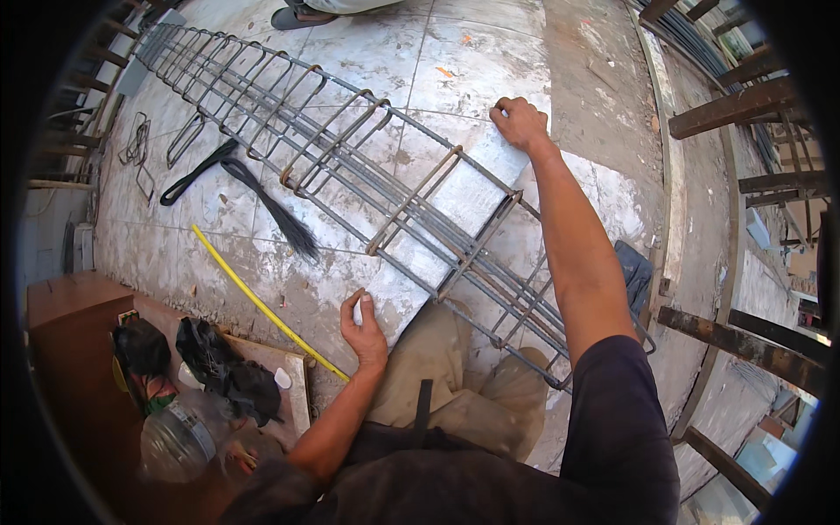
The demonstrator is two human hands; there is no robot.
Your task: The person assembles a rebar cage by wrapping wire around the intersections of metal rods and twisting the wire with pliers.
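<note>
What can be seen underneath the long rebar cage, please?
Under the rebar cage, a pale slab and stained floor tiles show through; the parts directly covered cannot be seen.

From ten to four o'clock, the reinforcement cage (415, 201) mixes grey bars (332, 213) with rust-brown hoops (457, 150). The floor tiles (490, 54) are white, blotched grey-brown and gridded by dark seams (421, 57), with orange marks (445, 72) at twelve. A wire bundle (271, 210) near ten is black, a strip (262, 303) toward half past eight yellow, the person's trousers (468, 407) at six tan, and the sleeve (623, 420) at four near-black.
</note>
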